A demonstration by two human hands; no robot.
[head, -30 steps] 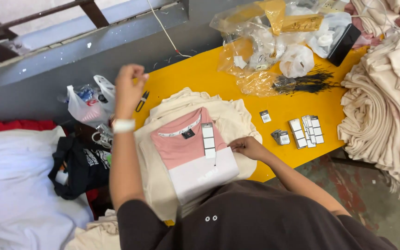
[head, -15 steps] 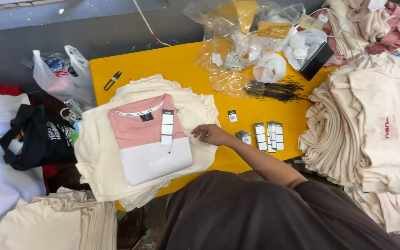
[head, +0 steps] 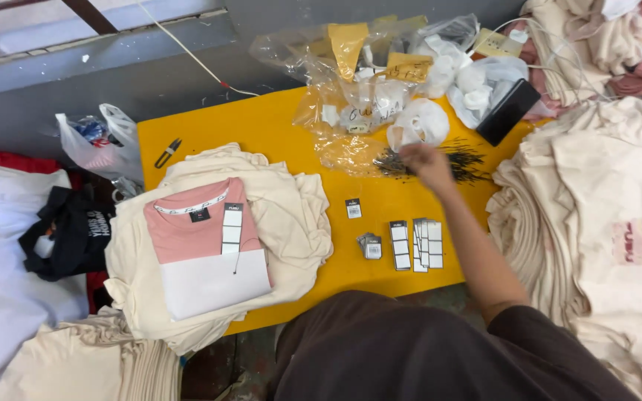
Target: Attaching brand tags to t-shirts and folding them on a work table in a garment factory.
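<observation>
Right hand (head: 426,162): blurred, over black ties (head: 440,160) near the tabletop's (head: 276,130) far edge; grip cannot be told. Left hand: out of view. Advice: pinch a single tie, keep clear of the bags (head: 351,111). Tags (head: 414,243): near edge.

Right hand (head: 426,165) blurred; its grip cannot be told.

A folded pink-and-white shirt (head: 202,252) with a hang tag (head: 231,228) tops a cream stack at 9 o'clock on the yellow counter (head: 276,130). Snips (head: 166,153) lie at 10 o'clock, beside a plastic bag (head: 102,145). Cream garments (head: 596,223) pile at 3 o'clock. A black phone (head: 507,111) lies at 1 o'clock.
</observation>
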